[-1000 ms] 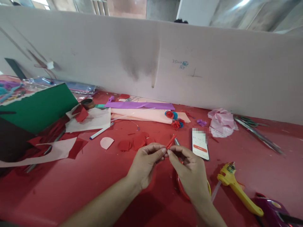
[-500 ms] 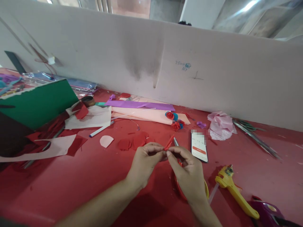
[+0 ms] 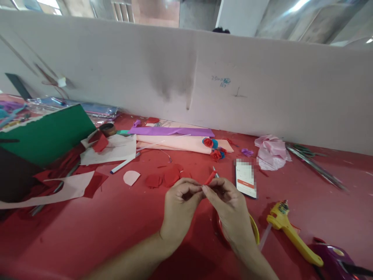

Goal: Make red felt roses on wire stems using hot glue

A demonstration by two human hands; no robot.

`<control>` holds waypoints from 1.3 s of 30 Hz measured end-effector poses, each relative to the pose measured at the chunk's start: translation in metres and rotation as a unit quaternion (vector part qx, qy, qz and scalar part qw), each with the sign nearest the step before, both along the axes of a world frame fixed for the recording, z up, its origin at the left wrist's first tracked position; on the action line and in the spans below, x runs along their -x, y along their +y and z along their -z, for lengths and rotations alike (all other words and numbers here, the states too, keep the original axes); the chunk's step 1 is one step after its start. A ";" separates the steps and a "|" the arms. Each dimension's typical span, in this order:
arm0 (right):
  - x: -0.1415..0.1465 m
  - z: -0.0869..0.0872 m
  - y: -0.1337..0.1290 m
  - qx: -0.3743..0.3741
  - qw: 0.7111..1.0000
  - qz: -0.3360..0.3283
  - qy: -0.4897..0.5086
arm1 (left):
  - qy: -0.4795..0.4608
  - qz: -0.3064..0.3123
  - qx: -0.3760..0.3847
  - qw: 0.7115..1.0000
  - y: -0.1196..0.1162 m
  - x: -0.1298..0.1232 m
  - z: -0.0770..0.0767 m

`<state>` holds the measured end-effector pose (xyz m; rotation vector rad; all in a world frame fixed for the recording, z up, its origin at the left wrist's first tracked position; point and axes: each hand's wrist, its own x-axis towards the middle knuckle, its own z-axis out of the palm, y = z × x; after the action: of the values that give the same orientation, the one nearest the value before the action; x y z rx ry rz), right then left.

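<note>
Both hands meet over the red table [image 3: 122, 233], pinching a small red piece [image 3: 210, 177] between their fingertips. My left hand [image 3: 182, 206] grips it from the left, thumb and fingers together. From the right, my right hand [image 3: 230, 206] presses its thumb and index finger on the same piece. A pointed metal tip [image 3: 215, 171] shows just behind the piece. Red cut petals [image 3: 171, 175] lie beyond my left hand. Partly under my right hand is a round yellow-rimmed item [image 3: 254, 229].
A phone [image 3: 245, 181] and a yellow glue gun [image 3: 287, 229] lie at the right. Finished red and blue flowers [image 3: 216, 154] rest by rolled peach paper [image 3: 177, 144]. Scissors [image 3: 304, 150] lie near crumpled pink paper [image 3: 271, 151]. Green board [image 3: 52, 136] stands left. A white partition [image 3: 122, 74] rises behind.
The fingers have closed in further around the red piece, so less of it shows. The view has shifted slightly.
</note>
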<state>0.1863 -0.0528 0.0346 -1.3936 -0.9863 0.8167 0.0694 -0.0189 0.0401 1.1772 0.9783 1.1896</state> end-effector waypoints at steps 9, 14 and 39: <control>-0.002 -0.005 0.001 -0.026 0.997 -0.053 0.055 | 0.037 0.035 -0.047 0.998 0.004 0.001 -0.001; -0.006 -0.006 0.002 -0.036 0.989 -0.036 0.137 | 0.092 0.115 -0.052 0.988 0.005 0.001 -0.001; 0.015 -0.002 0.000 0.040 0.942 -0.155 0.294 | -0.094 0.191 0.052 0.976 0.019 0.013 -0.007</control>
<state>0.1715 -0.0525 0.0364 -0.9697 -0.7078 1.4222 0.0562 -0.0001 0.0471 1.0882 0.6276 0.9101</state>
